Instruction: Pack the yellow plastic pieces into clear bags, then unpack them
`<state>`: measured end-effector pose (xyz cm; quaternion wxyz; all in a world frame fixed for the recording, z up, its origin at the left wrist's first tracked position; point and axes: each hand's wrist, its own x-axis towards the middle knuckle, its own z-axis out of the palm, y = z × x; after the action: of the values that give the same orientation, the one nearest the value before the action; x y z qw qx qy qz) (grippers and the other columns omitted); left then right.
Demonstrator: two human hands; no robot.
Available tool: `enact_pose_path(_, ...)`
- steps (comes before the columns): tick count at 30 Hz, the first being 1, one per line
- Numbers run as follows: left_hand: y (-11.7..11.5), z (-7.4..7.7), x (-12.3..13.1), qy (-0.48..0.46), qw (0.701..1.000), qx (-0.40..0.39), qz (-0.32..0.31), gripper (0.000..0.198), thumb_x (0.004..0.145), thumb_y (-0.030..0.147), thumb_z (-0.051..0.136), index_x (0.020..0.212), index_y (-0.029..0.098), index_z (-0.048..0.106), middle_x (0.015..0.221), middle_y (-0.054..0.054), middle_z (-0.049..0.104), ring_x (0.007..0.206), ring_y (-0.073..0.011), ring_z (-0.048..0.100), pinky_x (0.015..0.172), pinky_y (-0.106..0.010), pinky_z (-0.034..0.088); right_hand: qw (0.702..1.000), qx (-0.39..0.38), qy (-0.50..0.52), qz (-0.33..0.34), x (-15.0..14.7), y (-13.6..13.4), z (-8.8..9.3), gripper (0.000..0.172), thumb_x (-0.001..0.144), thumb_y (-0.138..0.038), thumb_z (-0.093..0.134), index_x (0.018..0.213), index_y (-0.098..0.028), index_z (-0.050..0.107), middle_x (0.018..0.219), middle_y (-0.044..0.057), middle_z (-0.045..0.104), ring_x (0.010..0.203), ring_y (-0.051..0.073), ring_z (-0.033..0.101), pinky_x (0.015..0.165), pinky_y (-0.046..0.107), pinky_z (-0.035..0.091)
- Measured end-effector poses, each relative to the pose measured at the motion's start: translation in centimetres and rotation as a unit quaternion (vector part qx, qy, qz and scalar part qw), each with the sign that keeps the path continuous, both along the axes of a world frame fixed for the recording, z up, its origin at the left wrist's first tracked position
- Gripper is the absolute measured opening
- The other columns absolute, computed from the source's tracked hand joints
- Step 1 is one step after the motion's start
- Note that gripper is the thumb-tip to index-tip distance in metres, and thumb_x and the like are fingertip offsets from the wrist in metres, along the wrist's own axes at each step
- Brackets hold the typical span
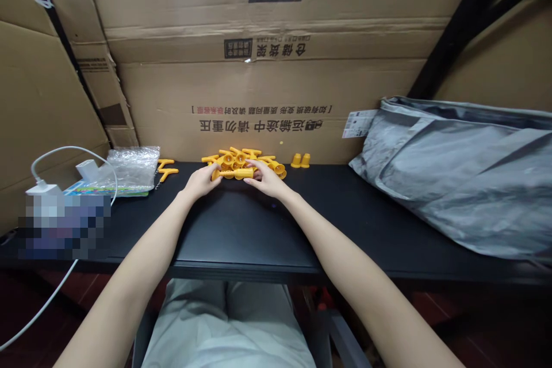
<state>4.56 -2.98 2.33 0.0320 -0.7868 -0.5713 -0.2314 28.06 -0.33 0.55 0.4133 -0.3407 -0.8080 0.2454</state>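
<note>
Between my hands, level and just above the black table, is a yellow T-handled corkscrew lined up with a ribbed yellow sleeve. My left hand pinches the corkscrew's handle end. Fingers of my right hand close round the flared end of the sleeve. Whether the two parts touch inside is hidden. Directly behind lies a pile of yellow sleeves with open ends showing, and several yellow T-handles on top of it.
Two yellow sleeves stand upright right of the pile. Loose T-handled corkscrews lie left, by bubble wrap. A white charger with a cable sits far left. A grey bag fills the right; cardboard walls the back.
</note>
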Motion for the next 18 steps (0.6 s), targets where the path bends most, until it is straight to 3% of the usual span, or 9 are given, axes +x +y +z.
enact_pose_path(4,0.2,-0.1,-0.4,-0.001,1.0,-0.002,0.007,0.029,0.083,0.033,0.052,0.111,0.024,0.055,0.099,-0.004,0.068,0.09,-0.0198,0.064,0.074,-0.026,0.045,0.996,-0.059,0.056,0.044,0.0,0.0,0.3,0.039,0.076,-0.025,0.066,0.112,-0.019,0.053,0.12,0.01,0.054,0.093,0.016,0.064,0.088,0.037,0.052)
enact_pose_path(9,0.1,-0.1,-0.4,0.0,1.0,0.006,0.01,0.027,0.083,0.032,0.052,0.109,0.025,0.056,0.096,-0.003,0.068,0.089,-0.0193,0.065,0.075,-0.026,0.045,0.986,-0.14,0.093,0.024,-0.3,-0.6,0.9,0.029,0.078,-0.042,0.065,0.09,-0.017,0.058,0.085,0.005,0.066,0.065,0.016,0.068,0.072,0.032,0.055)
enact_pose_path(14,0.1,-0.1,-0.2,-0.001,1.0,0.016,0.005,0.028,0.082,0.03,0.054,0.109,0.025,0.056,0.1,-0.003,0.068,0.09,-0.0188,0.064,0.076,-0.026,0.045,0.97,-0.22,0.104,-0.021,-1.0,-1.3,1.0,0.049,0.081,-0.062,0.052,0.062,-0.017,0.05,0.053,0.006,0.064,0.043,0.015,0.061,0.046,0.025,0.048)
enact_pose_path(18,0.0,0.0,-0.1,-0.009,1.0,0.018,0.005,0.026,0.081,0.031,0.054,0.106,0.025,0.058,0.095,-0.003,0.069,0.087,-0.0193,0.065,0.075,-0.026,0.044,0.958,-0.263,0.105,-0.048,-1.6,-1.6,1.0,0.06,0.085,-0.067,0.038,0.057,-0.015,0.052,0.045,0.008,0.061,0.033,0.012,0.054,0.035,0.021,0.039)
